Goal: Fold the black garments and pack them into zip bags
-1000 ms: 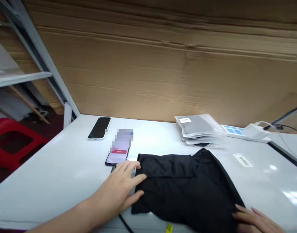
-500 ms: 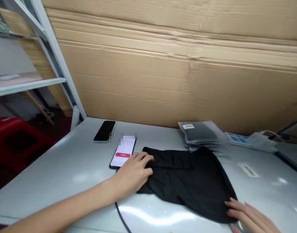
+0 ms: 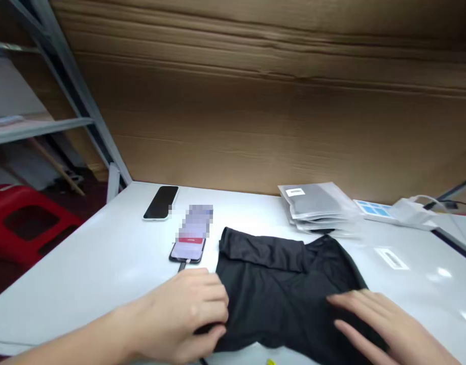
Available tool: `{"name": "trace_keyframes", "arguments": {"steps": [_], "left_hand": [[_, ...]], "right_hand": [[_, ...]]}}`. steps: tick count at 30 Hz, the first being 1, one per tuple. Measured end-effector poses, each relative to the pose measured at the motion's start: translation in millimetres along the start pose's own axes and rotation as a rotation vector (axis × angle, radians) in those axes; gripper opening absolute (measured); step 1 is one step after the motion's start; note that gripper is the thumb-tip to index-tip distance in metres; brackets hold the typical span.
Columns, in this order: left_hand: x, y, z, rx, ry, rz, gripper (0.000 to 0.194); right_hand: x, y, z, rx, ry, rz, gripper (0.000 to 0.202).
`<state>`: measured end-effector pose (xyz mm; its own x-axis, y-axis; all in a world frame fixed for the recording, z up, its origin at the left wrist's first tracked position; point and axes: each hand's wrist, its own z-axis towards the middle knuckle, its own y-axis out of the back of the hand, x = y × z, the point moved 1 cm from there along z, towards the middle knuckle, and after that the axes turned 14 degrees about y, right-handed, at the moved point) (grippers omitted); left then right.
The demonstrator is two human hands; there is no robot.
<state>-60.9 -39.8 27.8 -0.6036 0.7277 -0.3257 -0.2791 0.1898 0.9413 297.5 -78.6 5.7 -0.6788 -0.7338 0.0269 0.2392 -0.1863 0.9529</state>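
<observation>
A black cloth garment (image 3: 278, 299) lies spread on the white table, its far edge folded over in a band. My left hand (image 3: 194, 312) is at the garment's left edge with its fingers curled together; what they hold, if anything, is hidden. Over the right part of the cloth is my right hand (image 3: 377, 324), thumb and fingers apart, holding nothing.
A phone with a lit screen (image 3: 189, 248), cable plugged in, lies left of the cloth. Beyond it is a dark phone (image 3: 162, 203). Clear packets (image 3: 316, 203) are stacked behind the garment, near a white power strip (image 3: 400, 215). Cardboard (image 3: 255, 126) stands behind the table (image 3: 84, 274).
My left hand has moved nearer to me along the cloth's left side. My right hand has shifted left over the garment. The cloth now reaches nearer, and its far band looks thicker.
</observation>
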Motion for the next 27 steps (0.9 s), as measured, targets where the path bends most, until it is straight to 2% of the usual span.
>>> {"name": "trace_keyframes", "arguments": {"steps": [3, 5, 8, 10, 12, 14, 17, 19, 22, 25, 27], "left_hand": [[19, 4.2, 31, -0.149, 0.111, 0.127, 0.018], [32, 3.0, 50, -0.111, 0.145, 0.218, 0.020], [52, 2.3, 69, -0.043, 0.196, 0.175, 0.016], [68, 7.8, 81, -0.095, 0.297, 0.080, 0.020], [82, 17.2, 93, -0.169, 0.416, 0.020, 0.026], [89, 26.1, 102, -0.234, 0.487, 0.034, 0.030], [73, 26.3, 101, -0.322, 0.499, 0.069, 0.035], [47, 12.0, 90, -0.311, 0.411, 0.081, 0.034], [11, -23.7, 66, -0.150, 0.164, 0.099, 0.054], [-3, -52.1, 49, 0.002, 0.173, 0.046, 0.066], [-4, -59.7, 44, 0.044, 0.212, 0.003, 0.066]], "right_hand": [[-6, -5, 46, 0.039, -0.055, 0.043, 0.039], [-14, -13, 65, 0.101, -0.052, 0.087, 0.044], [-30, -20, 81, 0.159, -0.025, 0.139, 0.024], [-42, -19, 91, 0.102, -0.029, 0.150, 0.015], [-54, -14, 101, -0.041, -0.066, 0.141, 0.016], [-62, -9, 109, -0.189, -0.128, 0.115, 0.019], [-58, -10, 104, -0.311, -0.196, 0.084, 0.026], [-45, -18, 89, -0.307, -0.191, 0.082, 0.029], [-24, -37, 61, -0.131, -0.130, 0.088, 0.041], [-13, -52, 40, 0.052, -0.162, 0.113, 0.054], [-11, -56, 33, 0.109, -0.203, 0.131, 0.057]]}}
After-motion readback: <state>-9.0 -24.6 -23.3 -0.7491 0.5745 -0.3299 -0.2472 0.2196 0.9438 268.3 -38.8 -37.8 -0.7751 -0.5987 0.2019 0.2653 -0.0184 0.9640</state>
